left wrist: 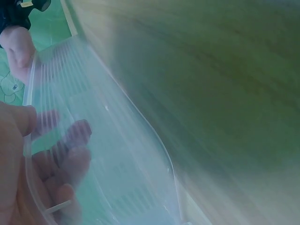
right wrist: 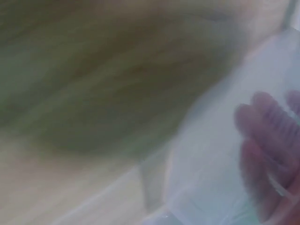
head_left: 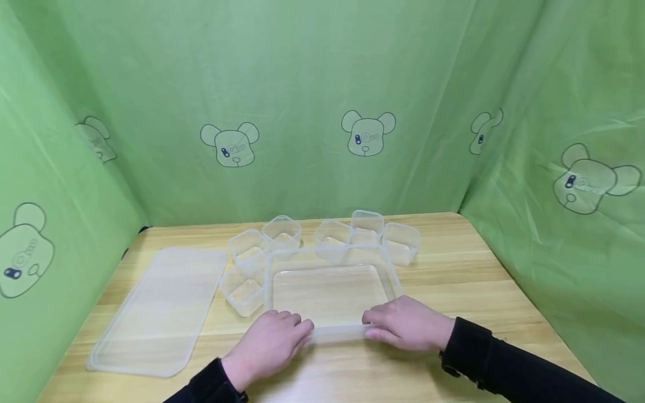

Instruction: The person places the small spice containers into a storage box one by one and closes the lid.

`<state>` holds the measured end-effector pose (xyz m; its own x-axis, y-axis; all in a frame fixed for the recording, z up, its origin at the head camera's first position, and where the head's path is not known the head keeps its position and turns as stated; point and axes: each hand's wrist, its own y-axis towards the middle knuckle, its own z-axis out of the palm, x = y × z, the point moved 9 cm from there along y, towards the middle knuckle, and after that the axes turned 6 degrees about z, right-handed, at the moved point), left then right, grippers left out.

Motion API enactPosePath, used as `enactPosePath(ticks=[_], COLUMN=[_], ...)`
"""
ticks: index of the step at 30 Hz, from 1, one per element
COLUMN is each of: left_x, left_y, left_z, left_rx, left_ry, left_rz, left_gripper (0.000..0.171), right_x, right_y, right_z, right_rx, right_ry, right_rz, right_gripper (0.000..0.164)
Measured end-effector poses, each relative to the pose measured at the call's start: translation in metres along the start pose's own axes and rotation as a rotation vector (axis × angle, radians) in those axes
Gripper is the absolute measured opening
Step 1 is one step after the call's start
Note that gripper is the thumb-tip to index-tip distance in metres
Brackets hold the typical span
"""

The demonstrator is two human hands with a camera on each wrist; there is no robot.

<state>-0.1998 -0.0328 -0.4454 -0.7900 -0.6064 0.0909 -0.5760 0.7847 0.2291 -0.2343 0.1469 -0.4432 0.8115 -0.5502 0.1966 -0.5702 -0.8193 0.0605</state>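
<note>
A large clear plastic container (head_left: 332, 291) sits at the middle of the wooden table, its near rim between both hands. My left hand (head_left: 272, 344) grips that rim near its left end, thumb on the outside and fingers over the inside. In the left wrist view the fingers (left wrist: 75, 164) show through the clear wall (left wrist: 126, 154). Toward the right end, my right hand (head_left: 405, 324) holds the same rim with its fingers bent over it. The right wrist view is blurred, with those fingers (right wrist: 267, 136) seen through the plastic.
A flat clear lid (head_left: 161, 308) lies to the left. Several small clear cups stand around the container: one (head_left: 245, 294) touches or nearly touches its left side, others, such as a cup (head_left: 401, 243), are behind it. Green cloth (head_left: 302, 67) walls the table (head_left: 478, 280) at back and sides.
</note>
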Motion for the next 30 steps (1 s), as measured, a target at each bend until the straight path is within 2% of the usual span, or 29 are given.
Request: enactPosePath(ticks=[7,13,22,30], left_x=[0.000,0.002,0.003,0.003], left_y=[-0.001,-0.002,0.000,0.001], left_z=[-0.001,-0.001,-0.003,-0.001], left_rx=[-0.012,0.000,-0.002,0.028], left_ry=[-0.009,-0.015,-0.015,-0.027], left_rz=[0.005,-0.005,0.010,0.001], left_gripper=[0.013,0.013,0.015,0.014], right_x=[-0.001,-0.013,-0.062,-0.105], right_y=[0.008,0.015,0.017,0.017], right_z=[-0.026,-0.056,-0.096,-0.096], right_rx=[-0.010,-0.064,-0.118,-0.107], right_ry=[0.001,-0.033,-0.089,-0.086], right_rz=[0.025,0.049,0.246,0.375], right_gripper=[0.026,0.029,0.031,0.040])
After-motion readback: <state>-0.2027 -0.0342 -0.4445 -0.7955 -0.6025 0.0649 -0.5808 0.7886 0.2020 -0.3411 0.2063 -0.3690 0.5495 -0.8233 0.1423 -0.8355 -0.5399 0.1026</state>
